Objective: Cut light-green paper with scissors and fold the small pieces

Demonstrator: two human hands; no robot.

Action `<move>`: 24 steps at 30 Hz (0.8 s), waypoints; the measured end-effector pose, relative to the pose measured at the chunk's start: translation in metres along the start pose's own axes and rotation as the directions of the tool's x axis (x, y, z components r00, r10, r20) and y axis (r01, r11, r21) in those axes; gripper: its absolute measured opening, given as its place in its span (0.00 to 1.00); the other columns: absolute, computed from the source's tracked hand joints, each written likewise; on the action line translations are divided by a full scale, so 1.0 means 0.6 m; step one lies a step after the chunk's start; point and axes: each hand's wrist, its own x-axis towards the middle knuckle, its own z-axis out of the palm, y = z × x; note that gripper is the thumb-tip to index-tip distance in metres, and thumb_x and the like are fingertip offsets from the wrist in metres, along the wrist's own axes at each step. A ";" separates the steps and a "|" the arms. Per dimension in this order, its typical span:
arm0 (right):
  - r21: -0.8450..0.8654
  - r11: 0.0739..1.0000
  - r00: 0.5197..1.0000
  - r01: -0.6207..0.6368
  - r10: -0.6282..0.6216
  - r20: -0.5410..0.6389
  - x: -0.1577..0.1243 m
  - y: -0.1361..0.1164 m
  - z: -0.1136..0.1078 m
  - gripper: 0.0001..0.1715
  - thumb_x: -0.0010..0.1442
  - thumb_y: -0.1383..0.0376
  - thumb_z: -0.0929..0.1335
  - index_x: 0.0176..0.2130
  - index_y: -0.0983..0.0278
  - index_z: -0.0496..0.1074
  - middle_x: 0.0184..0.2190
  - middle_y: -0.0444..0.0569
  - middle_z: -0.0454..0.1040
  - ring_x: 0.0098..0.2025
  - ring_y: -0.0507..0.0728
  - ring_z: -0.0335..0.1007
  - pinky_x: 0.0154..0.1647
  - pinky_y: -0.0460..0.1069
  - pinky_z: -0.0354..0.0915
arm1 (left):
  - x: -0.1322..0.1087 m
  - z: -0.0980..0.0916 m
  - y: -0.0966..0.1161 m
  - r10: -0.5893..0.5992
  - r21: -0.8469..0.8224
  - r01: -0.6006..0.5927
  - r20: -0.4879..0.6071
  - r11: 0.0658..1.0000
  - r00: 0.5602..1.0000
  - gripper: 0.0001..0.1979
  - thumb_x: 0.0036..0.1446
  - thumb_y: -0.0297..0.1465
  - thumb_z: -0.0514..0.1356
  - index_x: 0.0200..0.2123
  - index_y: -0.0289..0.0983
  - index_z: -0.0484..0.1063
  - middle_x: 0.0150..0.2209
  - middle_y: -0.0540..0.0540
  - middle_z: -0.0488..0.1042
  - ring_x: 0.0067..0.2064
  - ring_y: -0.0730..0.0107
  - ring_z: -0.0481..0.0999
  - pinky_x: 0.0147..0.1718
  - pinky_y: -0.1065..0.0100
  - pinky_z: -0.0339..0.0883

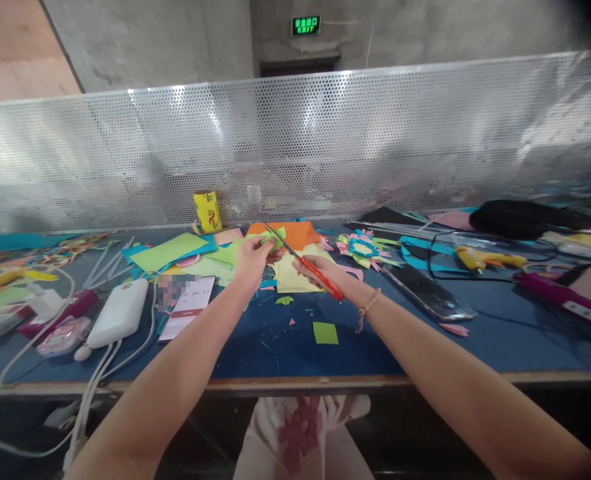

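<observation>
My left hand (259, 257) pinches a small piece of green paper (278, 235) above the middle of the table. Red-handled scissors (320, 272) are in my right hand (312, 268), their blades pointing up and left, right by the green paper. Whether the blades touch the paper I cannot tell. Below and behind the hands lie a pale yellow sheet (300, 283) and a folded orange sheet (295, 233). Nearer to me on the blue tabletop are a green paper square (326, 333) and a small green cut piece (284, 301).
A paper flower (362, 247) and a dark phone (428, 293) lie to the right, with a yellow glue gun (490, 259) beyond. On the left are a lit phone (188, 310), a white power bank (118, 313) and loose cables. A perforated metal screen (295, 147) borders the back.
</observation>
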 end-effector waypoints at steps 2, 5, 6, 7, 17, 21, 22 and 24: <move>-0.015 1.000 1.000 -0.004 0.004 0.009 0.001 0.003 0.000 0.25 0.49 0.45 0.62 0.23 0.64 0.59 0.17 0.40 0.56 0.16 0.46 0.51 0.16 0.45 0.51 | 0.000 0.000 0.000 -0.007 -0.008 0.007 -0.003 1.000 1.000 0.06 0.44 0.30 0.62 0.24 0.32 0.69 0.18 0.48 0.70 0.21 0.76 0.70 0.25 0.70 0.67; -0.038 0.999 1.000 -0.016 0.017 0.012 -0.001 0.002 0.000 0.25 0.49 0.45 0.62 0.23 0.64 0.58 0.16 0.39 0.55 0.16 0.46 0.51 0.16 0.45 0.51 | -0.001 0.000 0.001 -0.018 -0.026 0.018 -0.011 0.999 1.000 0.05 0.44 0.29 0.61 0.24 0.32 0.69 0.19 0.48 0.71 0.21 0.76 0.71 0.24 0.71 0.67; -0.043 0.999 1.000 -0.017 0.017 0.008 -0.002 0.000 0.000 0.25 0.49 0.45 0.62 0.23 0.64 0.58 0.16 0.39 0.55 0.16 0.46 0.50 0.16 0.44 0.51 | -0.001 0.000 0.002 -0.022 -0.032 0.022 -0.016 0.999 1.000 0.05 0.44 0.28 0.61 0.24 0.32 0.69 0.19 0.48 0.71 0.21 0.76 0.70 0.24 0.71 0.66; -0.050 0.999 1.000 -0.015 0.015 0.005 -0.004 -0.003 0.000 0.25 0.50 0.45 0.61 0.22 0.64 0.58 0.16 0.40 0.55 0.16 0.46 0.50 0.16 0.44 0.51 | -0.002 0.001 0.003 -0.027 -0.039 0.026 -0.020 0.999 0.999 0.05 0.44 0.28 0.61 0.24 0.32 0.69 0.19 0.48 0.71 0.21 0.76 0.70 0.24 0.71 0.66; -0.249 0.968 0.996 -0.032 0.011 -0.086 -0.004 -0.014 0.002 0.26 0.52 0.46 0.59 0.19 0.64 0.58 0.13 0.41 0.55 0.15 0.48 0.50 0.18 0.46 0.49 | 0.000 0.001 0.005 -0.086 -0.157 0.084 -0.006 0.984 0.996 0.04 0.44 0.26 0.60 0.23 0.31 0.68 0.19 0.48 0.70 0.22 0.76 0.70 0.27 0.71 0.66; -0.292 0.953 0.983 -0.079 0.025 -0.184 0.009 0.004 -0.004 0.26 0.53 0.45 0.58 0.20 0.64 0.58 0.15 0.43 0.58 0.16 0.49 0.53 0.19 0.46 0.49 | 0.000 -0.002 0.004 -0.090 -0.140 0.086 -0.021 0.986 0.996 0.05 0.41 0.26 0.61 0.24 0.32 0.68 0.20 0.49 0.69 0.22 0.77 0.69 0.26 0.71 0.65; -0.321 0.943 0.978 -0.092 0.024 -0.209 0.013 0.009 -0.008 0.26 0.53 0.45 0.58 0.20 0.64 0.59 0.16 0.44 0.60 0.18 0.50 0.56 0.20 0.46 0.50 | 0.001 -0.003 0.003 -0.091 -0.137 0.087 -0.025 0.987 0.996 0.06 0.41 0.26 0.62 0.25 0.32 0.68 0.20 0.50 0.69 0.22 0.77 0.69 0.26 0.72 0.64; -0.406 0.906 0.967 -0.122 0.015 -0.256 0.020 0.021 -0.018 0.25 0.52 0.46 0.60 0.21 0.64 0.61 0.18 0.48 0.64 0.21 0.53 0.61 0.23 0.47 0.52 | 0.002 -0.004 0.001 -0.089 -0.144 0.083 -0.035 0.986 0.995 0.07 0.39 0.25 0.61 0.25 0.33 0.67 0.21 0.51 0.69 0.21 0.79 0.68 0.26 0.73 0.64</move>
